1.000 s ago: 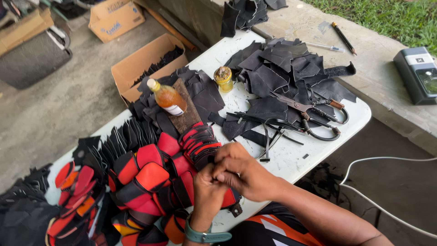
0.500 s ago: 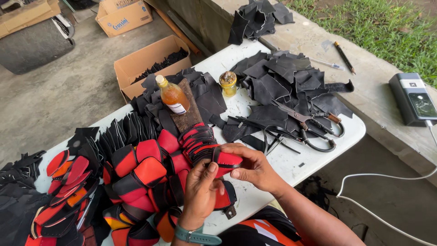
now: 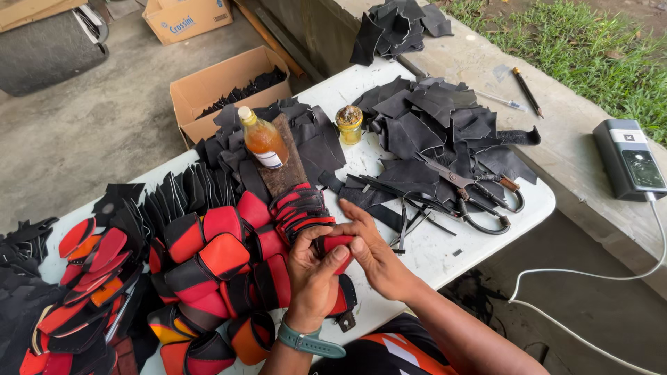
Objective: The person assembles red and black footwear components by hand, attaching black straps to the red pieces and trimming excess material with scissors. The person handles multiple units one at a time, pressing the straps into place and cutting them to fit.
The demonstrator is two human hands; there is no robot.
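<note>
- White table, crowded with cut pieces.
- Black scraps heaped across its far half; a box of more on the floor behind.
- Red-and-black pads fanned along the near edge, overlapping.
- Large scissors lie near the scraps, right of the hands.
- Amber bottle stands on a brown block; a small jar sits just beside it.
- Left hand (green watch at the wrist) curls closed around a red piece, thumb on top.
- Right hand pinches the same piece from the far side, fingers bent tight on it.
- The piece is held just above the pads, at the near table edge.
</note>
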